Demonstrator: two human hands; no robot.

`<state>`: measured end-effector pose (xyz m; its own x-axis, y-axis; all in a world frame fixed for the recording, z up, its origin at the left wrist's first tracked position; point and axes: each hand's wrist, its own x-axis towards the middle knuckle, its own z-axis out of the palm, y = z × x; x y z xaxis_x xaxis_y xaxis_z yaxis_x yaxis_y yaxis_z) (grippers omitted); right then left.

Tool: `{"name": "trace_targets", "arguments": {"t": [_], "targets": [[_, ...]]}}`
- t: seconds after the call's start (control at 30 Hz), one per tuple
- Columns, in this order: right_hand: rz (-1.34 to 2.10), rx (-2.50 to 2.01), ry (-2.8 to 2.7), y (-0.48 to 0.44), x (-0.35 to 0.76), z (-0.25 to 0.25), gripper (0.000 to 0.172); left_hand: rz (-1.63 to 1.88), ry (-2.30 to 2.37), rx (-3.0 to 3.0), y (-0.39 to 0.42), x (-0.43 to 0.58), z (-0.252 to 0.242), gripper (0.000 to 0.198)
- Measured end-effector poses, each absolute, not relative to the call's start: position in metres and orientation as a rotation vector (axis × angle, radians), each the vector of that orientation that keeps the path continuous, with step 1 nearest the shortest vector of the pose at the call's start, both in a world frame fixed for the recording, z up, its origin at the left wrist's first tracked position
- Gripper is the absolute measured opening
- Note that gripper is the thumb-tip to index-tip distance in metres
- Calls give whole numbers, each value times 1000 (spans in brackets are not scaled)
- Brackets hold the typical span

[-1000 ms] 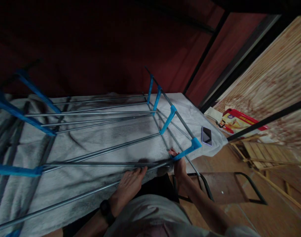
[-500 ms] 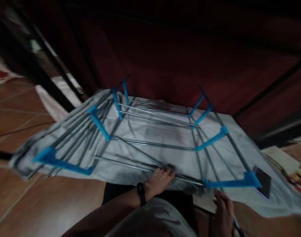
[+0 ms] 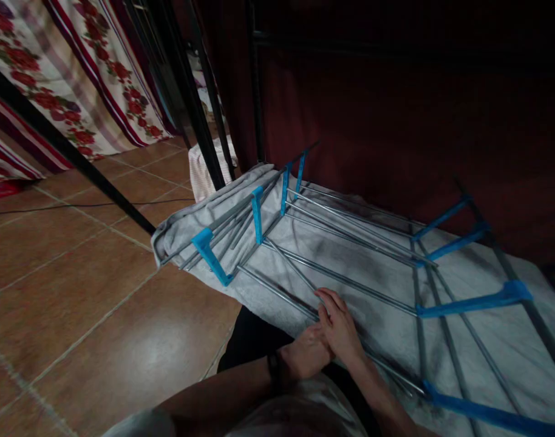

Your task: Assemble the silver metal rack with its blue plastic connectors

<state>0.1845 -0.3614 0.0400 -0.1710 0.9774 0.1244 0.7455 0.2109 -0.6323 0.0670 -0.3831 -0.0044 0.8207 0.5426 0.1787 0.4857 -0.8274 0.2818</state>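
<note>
While our right hand (image 3: 340,328) grasps the slanting tube (image 3: 290,264), right of the near-left blue bracket (image 3: 212,258), we cannot tell the grip of our left hand (image 3: 307,352); we do best guiding the tube gently without knocking that bracket.

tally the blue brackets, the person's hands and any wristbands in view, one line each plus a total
Blue brackets: 8 (4 along each end of the rods)
Hands, left hand and right hand: 2
Dark wristband: 1
Total: 11
</note>
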Motion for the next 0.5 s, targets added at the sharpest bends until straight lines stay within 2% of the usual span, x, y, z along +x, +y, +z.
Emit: {"name": "trace_targets", "arguments": {"t": [0.1, 0.23, 0.33, 0.5], "targets": [[591, -1785, -2144, -341, 181, 31, 45, 716, 740, 2755, -390, 13, -3, 29], [486, -2068, -2319, -325, 178, 17, 50, 934, 1302, 2501, -394, -51, -11, 29], [466, -2099, -2440, -319, 175, 12, 41, 895, 1582, 2398, -391, -70, -24, 37], [455, -2094, -2328, -295, 191, 27, 42, 732, 1586, 2477, -380, -61, -38, 53]]}}
